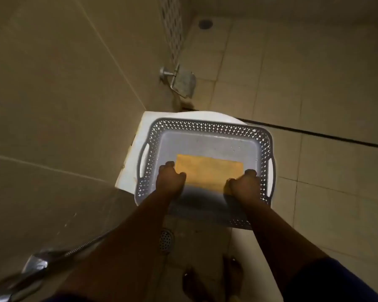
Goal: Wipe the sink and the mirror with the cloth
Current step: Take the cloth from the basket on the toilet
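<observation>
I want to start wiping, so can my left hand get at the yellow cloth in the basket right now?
Probably yes. The left hand already sits at the near left corner of the cloth, which lies flat and uncovered in the open basket; nothing blocks it.

The near edge of the orange cloth (208, 171) is hidden behind both hands (170, 182), so their grip cannot be told. Under the forearms, the grey basket's (205, 127) near rim is covered. Left of the hands, a blurred metal fitting (34, 265) is cut off.
</observation>
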